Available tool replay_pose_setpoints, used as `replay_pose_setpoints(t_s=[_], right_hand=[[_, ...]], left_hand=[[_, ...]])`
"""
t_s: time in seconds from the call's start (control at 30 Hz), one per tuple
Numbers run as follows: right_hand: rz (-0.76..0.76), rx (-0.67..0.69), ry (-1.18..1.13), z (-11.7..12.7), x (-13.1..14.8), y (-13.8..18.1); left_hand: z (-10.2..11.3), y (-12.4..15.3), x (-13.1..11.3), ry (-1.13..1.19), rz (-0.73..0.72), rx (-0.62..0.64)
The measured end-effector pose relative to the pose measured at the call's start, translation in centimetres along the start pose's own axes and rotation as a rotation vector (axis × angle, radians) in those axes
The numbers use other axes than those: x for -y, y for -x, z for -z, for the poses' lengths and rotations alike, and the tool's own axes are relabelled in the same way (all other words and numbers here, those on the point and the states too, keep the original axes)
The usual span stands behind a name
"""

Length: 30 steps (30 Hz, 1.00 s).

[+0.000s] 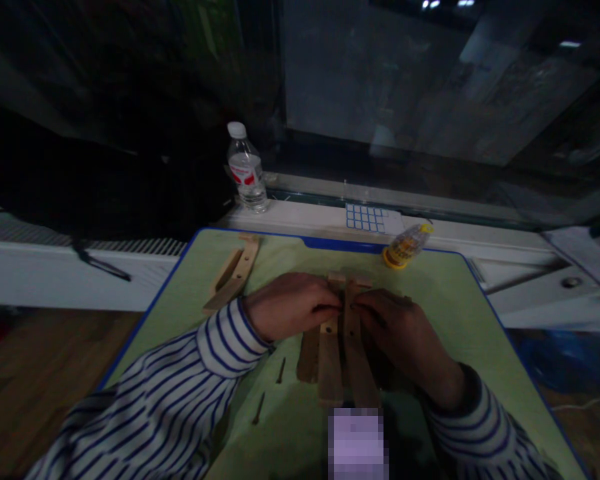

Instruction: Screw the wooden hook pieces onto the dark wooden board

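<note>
Two long pale wooden pieces with drilled holes lie side by side before me: a left piece (331, 370) and a right piece (362, 377). My left hand (295, 305) reaches over the upper part of the left piece, its fingertips pinched together there. On the right piece, beside a hole, the thumb and forefinger of my right hand (405, 333) are closed. Whether either pinch also holds something small is hidden. Beneath the pieces shows a brown flat slab (307, 360). To their left lie two dark screws, an upper screw (281, 371) and a lower screw (259, 408).
More curved wooden pieces (243, 270) lie at the table's far left. A small yellow-capped bottle (407, 247) stands at the far right of the green, blue-edged table (440, 287). Behind, a water bottle (249, 177) stands on the white windowsill. A pixelated patch covers the bottom middle.
</note>
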State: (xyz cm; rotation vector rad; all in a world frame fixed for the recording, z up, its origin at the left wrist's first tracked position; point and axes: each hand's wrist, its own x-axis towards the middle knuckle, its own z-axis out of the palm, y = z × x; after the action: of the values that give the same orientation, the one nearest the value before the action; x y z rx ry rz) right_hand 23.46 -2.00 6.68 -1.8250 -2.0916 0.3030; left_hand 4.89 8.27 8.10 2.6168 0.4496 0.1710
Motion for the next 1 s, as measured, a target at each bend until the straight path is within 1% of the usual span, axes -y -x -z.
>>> replay_pose_setpoints(t_s=[0.27, 0.6, 0.8, 1.0], right_hand=[[0.024, -0.013, 0.0, -0.2, 0.0, 0.1], [0.027, -0.017, -0.012, -0.4, -0.2, 0.2], [0.026, -0.021, -0.007, -0.4, -0.2, 0.0], [0.03, -0.026, 0.017, -0.4, -0.3, 0.0]], left_hand=[[-0.8, 0.1, 0.2, 0.043, 0.018, -0.066], [-0.8, 0.0, 0.2, 0.029, 0.014, -0.048], [-0.8, 0.0, -0.1, -0.036, 0.04, -0.04], [-1.1, -0.2, -0.3, -0.075, 0.071, 0.01]])
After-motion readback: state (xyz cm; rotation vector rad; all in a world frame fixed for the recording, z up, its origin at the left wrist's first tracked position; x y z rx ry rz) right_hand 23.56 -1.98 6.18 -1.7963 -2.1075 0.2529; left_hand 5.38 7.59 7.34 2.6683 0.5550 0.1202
